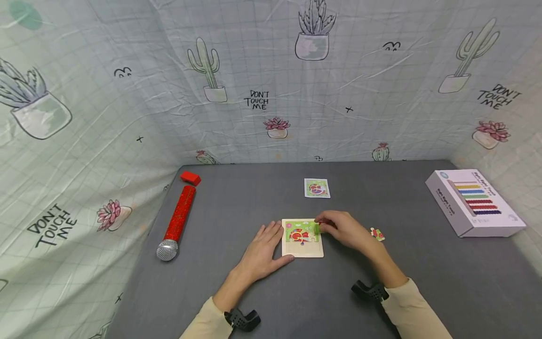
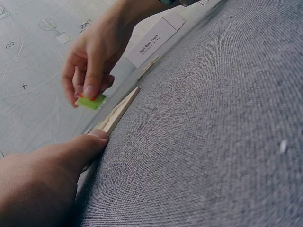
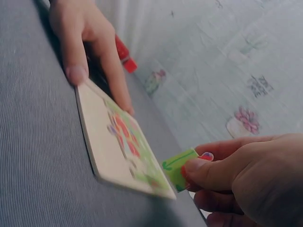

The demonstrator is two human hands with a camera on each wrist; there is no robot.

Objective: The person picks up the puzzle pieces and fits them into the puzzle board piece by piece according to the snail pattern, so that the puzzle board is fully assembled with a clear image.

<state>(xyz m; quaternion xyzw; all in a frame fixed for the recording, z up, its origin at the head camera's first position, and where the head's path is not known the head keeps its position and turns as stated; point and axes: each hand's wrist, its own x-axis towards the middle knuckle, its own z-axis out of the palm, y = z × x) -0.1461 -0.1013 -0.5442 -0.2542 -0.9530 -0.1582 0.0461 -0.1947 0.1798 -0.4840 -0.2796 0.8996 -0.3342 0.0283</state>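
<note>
A square wooden puzzle board (image 1: 302, 249) lies on the grey table, its upper part filled with green and red picture pieces and its lower part bare wood. My left hand (image 1: 263, 252) rests at the board's left side, fingers straight along the edge and thumb on the near left corner. Between thumb and fingers my right hand (image 1: 345, 229) pinches a green puzzle piece (image 3: 179, 166) with red on it. That piece is held above the board's right edge, tilted. Another puzzle piece (image 1: 378, 234), red and green, lies on the table beside the right wrist.
Behind the board lies a small picture card (image 1: 316, 188). A red glitter microphone (image 1: 179, 216) and a red block (image 1: 190, 178) are at the left. On the right stands a white box (image 1: 476, 202). A cactus-print cloth (image 1: 338, 113) hangs behind the table.
</note>
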